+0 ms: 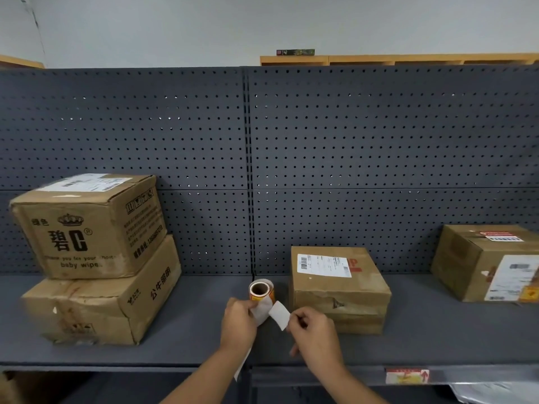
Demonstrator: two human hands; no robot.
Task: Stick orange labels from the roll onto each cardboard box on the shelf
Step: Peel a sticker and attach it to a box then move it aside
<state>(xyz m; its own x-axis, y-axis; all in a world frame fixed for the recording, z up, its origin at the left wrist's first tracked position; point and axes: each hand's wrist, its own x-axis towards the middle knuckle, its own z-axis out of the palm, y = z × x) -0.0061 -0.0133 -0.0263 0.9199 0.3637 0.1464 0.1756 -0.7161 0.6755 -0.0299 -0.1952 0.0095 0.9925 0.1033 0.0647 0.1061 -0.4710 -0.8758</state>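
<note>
My left hand (237,317) grips the label roll (260,291) just left of the middle box (338,290). My right hand (313,330) pinches a peeled label (279,314); I should peel slowly, keeping it flat and uncurled.

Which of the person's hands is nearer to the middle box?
The right hand. It pinches a peeled label just in front of the middle box. The left hand holds the roll, farther to the box's left.
</note>
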